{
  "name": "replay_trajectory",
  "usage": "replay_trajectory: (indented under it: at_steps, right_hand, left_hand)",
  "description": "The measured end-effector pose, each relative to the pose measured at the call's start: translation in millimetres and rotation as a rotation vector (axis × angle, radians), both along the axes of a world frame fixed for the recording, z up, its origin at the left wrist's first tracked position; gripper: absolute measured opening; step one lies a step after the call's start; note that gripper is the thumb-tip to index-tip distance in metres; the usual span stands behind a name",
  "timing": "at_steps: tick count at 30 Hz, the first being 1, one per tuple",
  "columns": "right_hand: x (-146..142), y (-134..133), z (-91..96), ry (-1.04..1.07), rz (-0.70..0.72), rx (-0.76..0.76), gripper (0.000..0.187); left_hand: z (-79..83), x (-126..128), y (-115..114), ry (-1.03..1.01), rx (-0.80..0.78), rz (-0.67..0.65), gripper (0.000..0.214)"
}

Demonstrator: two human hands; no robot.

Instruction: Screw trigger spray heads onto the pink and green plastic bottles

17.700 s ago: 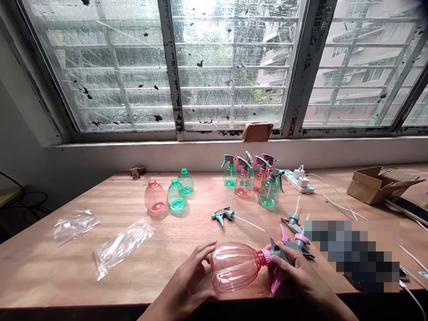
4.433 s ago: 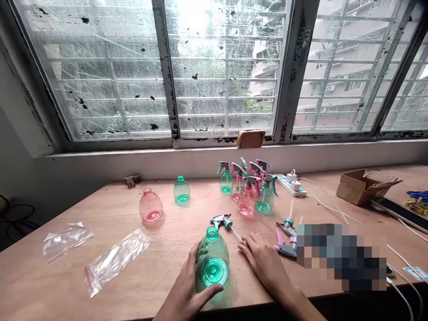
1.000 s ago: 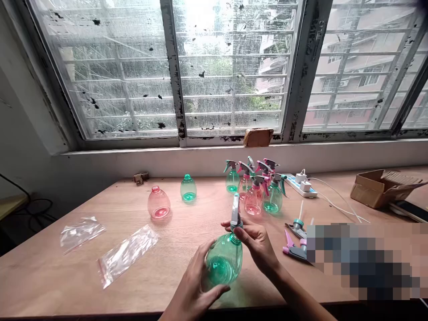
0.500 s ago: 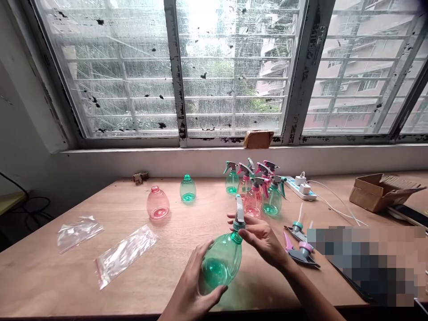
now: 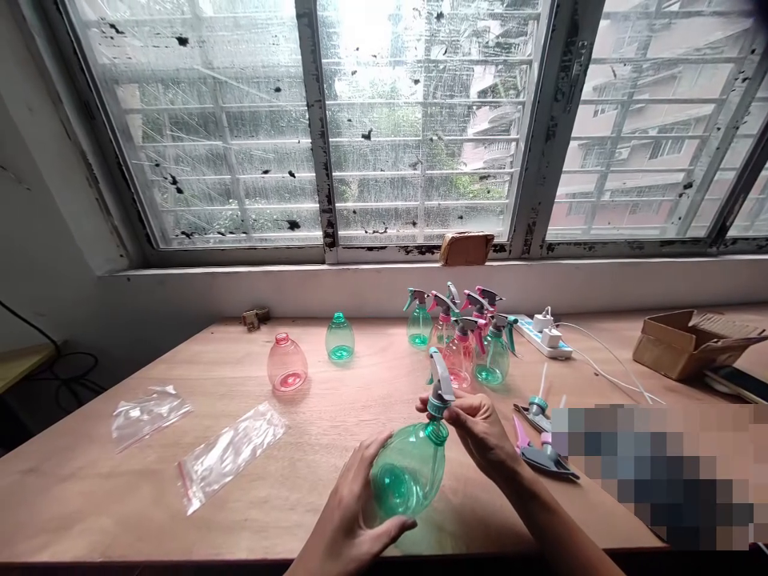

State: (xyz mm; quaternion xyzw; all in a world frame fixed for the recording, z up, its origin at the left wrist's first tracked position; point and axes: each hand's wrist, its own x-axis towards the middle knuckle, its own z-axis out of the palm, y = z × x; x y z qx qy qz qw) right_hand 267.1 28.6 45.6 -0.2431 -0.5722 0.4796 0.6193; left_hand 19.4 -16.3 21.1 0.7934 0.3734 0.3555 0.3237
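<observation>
Cupped around the round belly of a green spray bottle (image 5: pixel 408 478), the left hand (image 5: pixel 354 520) holds it tilted above the near edge of the wooden table (image 5: pixel 120 496), thumb under the base and fingers wrapped along its left side. At the bottle's neck the right hand (image 5: pixel 480 432) pinches the teal collar of a grey trigger sprayer head (image 5: pixel 440 386), which stands upright on the opening with its thin tube reaching down inside the bottle. Just to the right of that hand lie loose sprayer heads (image 5: pixel 543 456), pink and teal, flat on the table. Farther back, near the window wall, stands a cluster of finished spray bottles (image 5: pixel 462 340) in green and pink. To the left of them, well apart, an uncapped green bottle (image 5: pixel 339 338) and an uncapped pink bottle (image 5: pixel 286 364) stand upright. Two clear zip bags (image 5: pixel 231 452) lie flat at the near left. A cardboard box (image 5: pixel 681 342) sits at the far right, beside a white power strip (image 5: pixel 549 338).
</observation>
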Motion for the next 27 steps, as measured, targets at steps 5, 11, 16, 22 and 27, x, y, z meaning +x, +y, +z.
replay_trajectory:
  at_steps: [5,11,16,22,27]
  right_hand:
    - [-2.7,-2.6,-1.1,0.053,-0.077,0.025,0.038]
    - [-3.5,-10.5,1.9,0.016,-0.180,0.112,0.027]
    - [-1.8,-19.2,7.6,-0.299,-0.477,0.414,0.018]
    - [-10.5,-18.6,0.4,-0.135,-0.483,0.423,0.016]
    - [-19.5,-15.6,5.5,0.061,-0.243,0.197,0.026]
  left_hand:
    - [-2.7,-1.1,1.0,-0.022,-0.036,-0.023,0.093]
    - [-0.2,-2.3,-0.6,-0.077,-0.112,-0.040,0.088]
    - [5.8,-3.0,-3.1,-0.100,-0.124,-0.038,0.077]
    - [5.3,-1.8,-2.9,-0.128,-0.117,-0.044,0.077]
    - [3.6,-3.6,-2.1,-0.133,-0.066,-0.007,0.075]
